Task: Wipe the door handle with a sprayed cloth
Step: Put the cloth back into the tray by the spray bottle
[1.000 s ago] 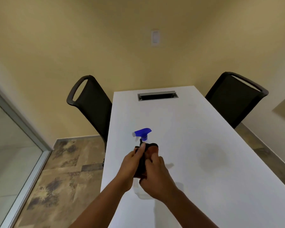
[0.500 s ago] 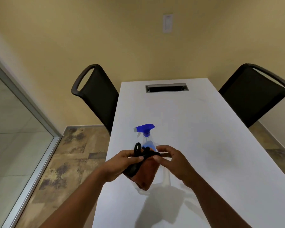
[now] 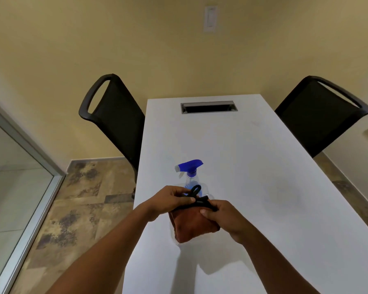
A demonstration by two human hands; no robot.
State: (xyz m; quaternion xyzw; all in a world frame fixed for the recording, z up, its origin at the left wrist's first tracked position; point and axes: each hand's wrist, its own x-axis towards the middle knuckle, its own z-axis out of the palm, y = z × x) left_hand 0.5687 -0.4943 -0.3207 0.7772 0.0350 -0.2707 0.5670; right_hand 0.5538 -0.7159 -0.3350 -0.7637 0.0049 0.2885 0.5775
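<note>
A folded brown cloth [image 3: 191, 227] with a black edge and hanging loop hangs between my hands above the white table [image 3: 253, 166]. My left hand [image 3: 170, 201] pinches its black top edge at the left. My right hand [image 3: 225, 217] grips the top edge at the right, thumb on the brown face. Just behind the cloth stands a clear spray bottle [image 3: 190, 179] with a blue trigger head, its lower body hidden by the cloth and hands. No door handle is in view.
Two black chairs flank the table, one at the left [image 3: 113, 115] and one at the right [image 3: 319, 113]. A metal cable slot [image 3: 208, 107] is set in the table's far end. A glass panel with a metal frame [image 3: 30, 149] runs along the left.
The cloth, bunched between both hands a second ago, now hangs unfolded lower. My hands have drawn apart along its top edge, and the right hand has closed on it.
</note>
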